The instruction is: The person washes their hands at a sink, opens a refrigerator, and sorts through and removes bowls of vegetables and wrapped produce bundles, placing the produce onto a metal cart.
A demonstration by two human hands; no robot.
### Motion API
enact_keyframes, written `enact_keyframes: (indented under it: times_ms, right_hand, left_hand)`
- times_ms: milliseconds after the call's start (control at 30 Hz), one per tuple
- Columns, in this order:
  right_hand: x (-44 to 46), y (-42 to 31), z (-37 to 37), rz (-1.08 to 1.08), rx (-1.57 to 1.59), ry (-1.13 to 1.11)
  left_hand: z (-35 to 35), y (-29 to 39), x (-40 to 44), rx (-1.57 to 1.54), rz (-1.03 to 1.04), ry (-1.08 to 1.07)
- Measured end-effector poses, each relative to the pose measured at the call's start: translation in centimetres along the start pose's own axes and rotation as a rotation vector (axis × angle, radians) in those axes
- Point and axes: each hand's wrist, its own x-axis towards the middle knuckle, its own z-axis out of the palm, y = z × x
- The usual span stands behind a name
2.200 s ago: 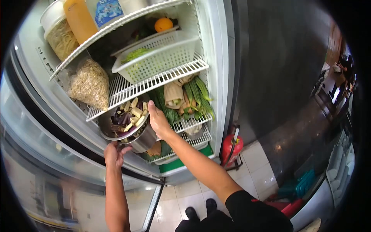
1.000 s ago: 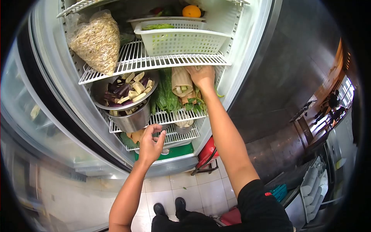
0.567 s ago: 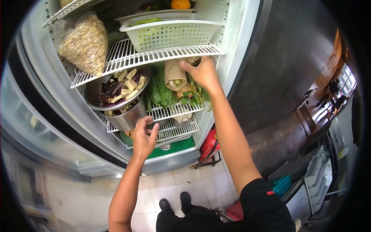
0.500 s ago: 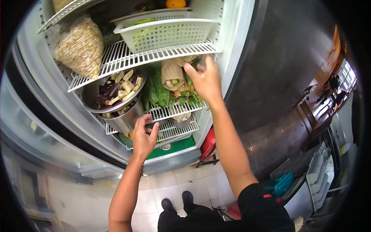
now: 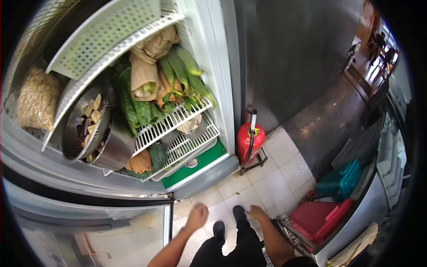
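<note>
My left hand (image 5: 197, 216) hangs low over the tiled floor, near the edge of the glass fridge door; its fingers look curled closed, with nothing visible in them. To the right of my shoes, my right hand (image 5: 256, 212) holds nothing that I can see, and its fingers look loosely apart. Both hands are away from the fridge shelves. On the middle shelf lie a brown paper wrap (image 5: 144, 82) around pale green vegetables, long green vegetables (image 5: 177, 66) and dark leafy greens (image 5: 126, 100). Steel pots (image 5: 116, 144) stand to their left, the upper one holding cut eggplant (image 5: 91, 118).
A white perforated basket (image 5: 104, 42) and a bag of grain-like pieces (image 5: 38, 100) sit on the upper shelf. Beside the fridge stands a red fire extinguisher (image 5: 250, 142). The glass door (image 5: 124, 233) is at lower left; a red container (image 5: 318, 220) and teal container (image 5: 342, 182) are at right.
Both hands have dropped from the fridge shelves down to near my legs. The view has turned, so the fridge now appears farther left and the fire extinguisher shows fully.
</note>
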Motion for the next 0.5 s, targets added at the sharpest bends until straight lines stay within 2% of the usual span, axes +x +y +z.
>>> enact_keyframes:
  times_ms: [67,100,133,200,267,333,367,400,467,500]
  right_hand:
    - [0.7,7.1,6.7,0.071,0.02,-0.048]
    - [0.4,9.7,9.0,0.13,-0.006,-0.093]
    - [0.9,13.9,13.2,0.11,-0.106,-0.075]
    - [3.0,21.8,22.3,-0.007,-0.376,0.034]
    - [1.4,22.1,24.9,0.25,0.083,0.31]
    - [1.6,22.1,27.0,0.157,0.099,0.318]
    - [0.2,19.0,24.9,0.284,0.248,0.365]
    - [1.2,19.2,26.2,0.226,0.236,0.387]
    - [2.0,17.7,26.4,0.084,0.046,0.311]
    - [3.2,17.8,27.6,0.05,-0.053,0.24]
  left_hand:
    - [5.3,-11.6,-6.3,0.279,-0.081,-0.324]
    - [5.7,-12.6,-8.5,0.407,-0.29,-0.667]
    - [8.2,-18.6,-11.7,0.541,-0.429,-0.819]
    - [6.9,-16.5,-14.3,0.564,-0.637,-1.06]
    - [6.7,-16.8,-15.8,0.489,-0.717,-1.305]
    - [7.4,-17.5,-16.5,0.5,-0.777,-1.405]
    - [8.1,-18.6,-17.1,0.545,-0.756,-1.391]
    - [8.9,-19.7,-17.6,0.591,-0.736,-1.376]
    - [10.5,-23.7,-17.2,0.743,-0.664,-1.571]
    - [10.0,-20.7,-16.1,0.697,-0.616,-1.493]
